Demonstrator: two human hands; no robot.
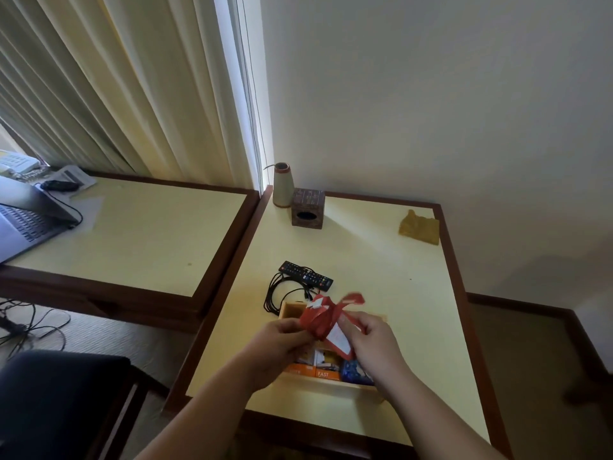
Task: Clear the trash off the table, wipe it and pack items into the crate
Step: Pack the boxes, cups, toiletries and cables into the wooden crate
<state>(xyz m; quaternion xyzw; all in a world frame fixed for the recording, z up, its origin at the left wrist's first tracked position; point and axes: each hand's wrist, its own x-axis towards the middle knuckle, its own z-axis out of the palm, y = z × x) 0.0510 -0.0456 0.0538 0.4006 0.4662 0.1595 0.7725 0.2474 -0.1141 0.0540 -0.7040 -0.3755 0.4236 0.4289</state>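
Observation:
Both my hands hold a red and white wrapper (323, 318) above a wooden crate (289, 310) on the cream table (381, 267). My left hand (282, 343) pinches its left side; my right hand (371, 340) grips its right side. Inside the crate lie orange boxes (318, 373) and a blue packet (353, 371), partly hidden by my hands. Just beyond the crate are a black remote (306, 275) and a coiled black cable (282, 293). A yellow cloth (419, 227) lies at the table's far right corner.
A cone-shaped vase (283, 184) and a brown cube tissue box (306, 207) stand at the far left corner by the wall. A second table (149, 234) to the left carries a laptop (30, 214). A dark chair (59, 400) sits at lower left.

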